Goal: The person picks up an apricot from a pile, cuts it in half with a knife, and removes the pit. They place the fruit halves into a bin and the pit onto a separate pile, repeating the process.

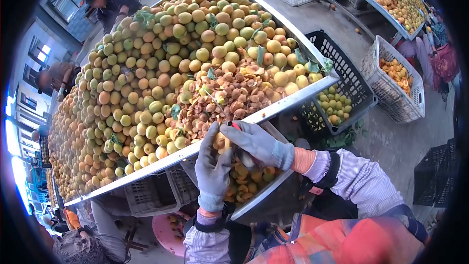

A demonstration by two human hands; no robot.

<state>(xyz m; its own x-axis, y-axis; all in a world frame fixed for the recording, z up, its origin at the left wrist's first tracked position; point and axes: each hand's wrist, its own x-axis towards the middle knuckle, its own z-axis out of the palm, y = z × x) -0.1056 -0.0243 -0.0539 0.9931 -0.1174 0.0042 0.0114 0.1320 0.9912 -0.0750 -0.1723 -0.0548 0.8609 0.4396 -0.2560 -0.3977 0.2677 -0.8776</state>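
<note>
In the head view my left hand (213,173), in a grey glove, is closed around a cut apricot (222,143) at the table's near edge. My right hand (259,143), also gloved, grips a small tool with a red handle (236,126); its working end is hidden by my fingers and the fruit. Just beyond my hands lies a heap of brown apricot pits (220,93). Whole yellow-green and orange apricots (146,73) surround the heap on the metal-edged table (278,109). Cut apricots (244,181) fill a container below my hands.
A black crate (351,80) holding green apricots stands right of the table. Farther right is a white crate (415,100) with halved apricots. A pink basin (163,234) and a grey crate (151,195) sit under the table. Other people (110,7) work around it.
</note>
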